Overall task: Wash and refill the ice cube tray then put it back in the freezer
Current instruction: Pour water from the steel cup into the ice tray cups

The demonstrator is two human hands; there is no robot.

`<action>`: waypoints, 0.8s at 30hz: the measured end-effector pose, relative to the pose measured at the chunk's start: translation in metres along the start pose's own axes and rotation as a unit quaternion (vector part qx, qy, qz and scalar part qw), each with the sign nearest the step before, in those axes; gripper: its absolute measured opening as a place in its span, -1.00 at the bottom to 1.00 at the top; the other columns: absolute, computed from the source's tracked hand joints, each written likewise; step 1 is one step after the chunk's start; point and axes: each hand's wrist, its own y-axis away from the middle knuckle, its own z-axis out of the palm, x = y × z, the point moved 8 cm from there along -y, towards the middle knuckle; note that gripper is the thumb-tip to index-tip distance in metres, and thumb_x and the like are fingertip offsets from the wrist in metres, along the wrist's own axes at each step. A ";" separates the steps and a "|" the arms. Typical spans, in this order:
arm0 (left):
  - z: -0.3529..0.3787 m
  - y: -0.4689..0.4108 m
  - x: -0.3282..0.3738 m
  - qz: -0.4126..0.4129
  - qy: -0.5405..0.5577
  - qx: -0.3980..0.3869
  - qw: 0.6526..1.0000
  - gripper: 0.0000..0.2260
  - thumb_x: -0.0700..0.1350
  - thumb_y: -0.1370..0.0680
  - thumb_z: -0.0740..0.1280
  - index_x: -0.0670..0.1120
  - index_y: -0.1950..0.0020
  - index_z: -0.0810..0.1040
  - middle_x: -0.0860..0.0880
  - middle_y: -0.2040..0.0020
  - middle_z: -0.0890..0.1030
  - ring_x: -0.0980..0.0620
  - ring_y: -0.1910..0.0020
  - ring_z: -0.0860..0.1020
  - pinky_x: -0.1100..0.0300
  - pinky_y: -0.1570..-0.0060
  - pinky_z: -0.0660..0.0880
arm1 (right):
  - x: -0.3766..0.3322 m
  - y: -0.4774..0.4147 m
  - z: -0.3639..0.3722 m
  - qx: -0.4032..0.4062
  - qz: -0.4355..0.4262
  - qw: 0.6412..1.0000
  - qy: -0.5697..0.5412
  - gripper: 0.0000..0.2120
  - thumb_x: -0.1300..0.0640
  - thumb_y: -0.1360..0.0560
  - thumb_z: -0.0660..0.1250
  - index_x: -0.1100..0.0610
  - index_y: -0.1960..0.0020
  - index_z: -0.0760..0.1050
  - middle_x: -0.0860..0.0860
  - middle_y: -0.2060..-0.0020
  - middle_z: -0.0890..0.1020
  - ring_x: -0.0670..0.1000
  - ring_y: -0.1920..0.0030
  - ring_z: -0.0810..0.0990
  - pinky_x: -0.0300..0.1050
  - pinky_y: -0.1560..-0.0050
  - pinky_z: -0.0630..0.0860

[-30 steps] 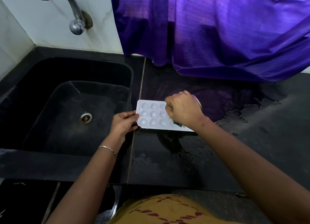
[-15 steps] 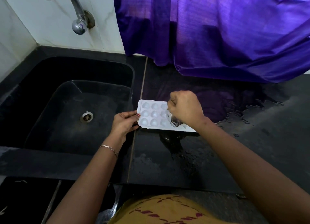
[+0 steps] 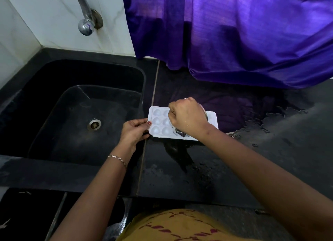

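- Near the middle of the frame, on the wet black counter, lies the white ice cube tray, flat, just right of the seam that divides the counter from the sink.
- My left hand grips the tray's left short edge, thumb on top of the rim and fingers curled beneath, so it is clasped on the tray.
- My right hand is clenched around a small metal cup, tipped down over the tray's middle cups; only the cup's shiny rim shows below my fist.
- Six rounded cups show at the tray's left end; my right hand hides most of the others, and I cannot tell how full any are.
- Puddles spread over the counter to the lower centre and right of the tray.
- At the upper left a steel tap curves out from the white wall above the sink, whose drain sits left of my left hand.
- Across the upper right hangs a purple curtain, its hem reaching the counter behind the tray.
- A thin bracelet circles my left wrist.
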 end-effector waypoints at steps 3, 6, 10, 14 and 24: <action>0.000 0.001 0.000 0.001 -0.002 -0.002 1.000 -0.90 -0.21 -0.52 0.42 -0.12 -0.02 0.65 -0.03 0.21 0.67 0.11 0.25 0.62 0.27 0.24 0.59 | -0.012 -0.003 0.001 -0.002 -0.049 0.998 0.050 -0.60 0.27 -0.17 0.48 0.07 0.50 0.24 0.02 0.63 0.44 0.07 0.61 0.38 -0.21 0.41 0.38; 0.000 0.001 0.001 0.002 0.000 -0.004 1.000 -0.90 -0.21 -0.52 0.42 -0.11 -0.01 0.64 -0.03 0.20 0.67 0.11 0.24 0.62 0.27 0.25 0.59 | -0.019 -0.005 0.003 0.005 -0.094 0.994 0.056 -0.57 0.29 -0.18 0.48 0.06 0.47 0.19 0.02 0.63 0.42 0.06 0.61 0.33 -0.16 0.41 0.43; 0.000 0.001 0.001 0.001 -0.001 -0.003 1.000 -0.91 -0.21 -0.51 0.42 -0.11 0.00 0.64 -0.03 0.20 0.67 0.10 0.23 0.63 0.25 0.25 0.58 | -0.025 -0.006 0.009 -0.024 -0.112 0.990 0.086 -0.57 0.29 -0.17 0.47 0.08 0.48 0.18 0.01 0.63 0.40 0.01 0.53 0.18 -0.15 0.38 0.41; 0.000 0.001 0.001 0.002 0.004 0.000 1.000 -0.93 -0.22 -0.51 0.42 -0.10 0.02 0.64 -0.03 0.21 0.67 0.09 0.24 0.62 0.23 0.21 0.60 | -0.030 -0.007 0.017 -0.079 -0.127 0.981 0.127 -0.73 0.23 -0.42 0.32 0.11 0.36 0.26 0.06 0.42 0.55 0.04 0.39 0.29 -0.06 0.17 0.38; 0.001 0.002 0.001 0.013 0.015 0.007 1.000 -0.89 -0.23 -0.52 0.41 -0.14 -0.04 0.64 -0.09 0.13 0.68 0.04 0.18 0.64 0.13 0.09 0.61 | -0.041 -0.007 0.023 -0.128 -0.159 0.955 0.216 -0.86 0.17 -0.54 0.13 0.07 0.20 0.32 0.02 0.20 0.61 0.06 0.20 0.48 -0.10 0.10 0.22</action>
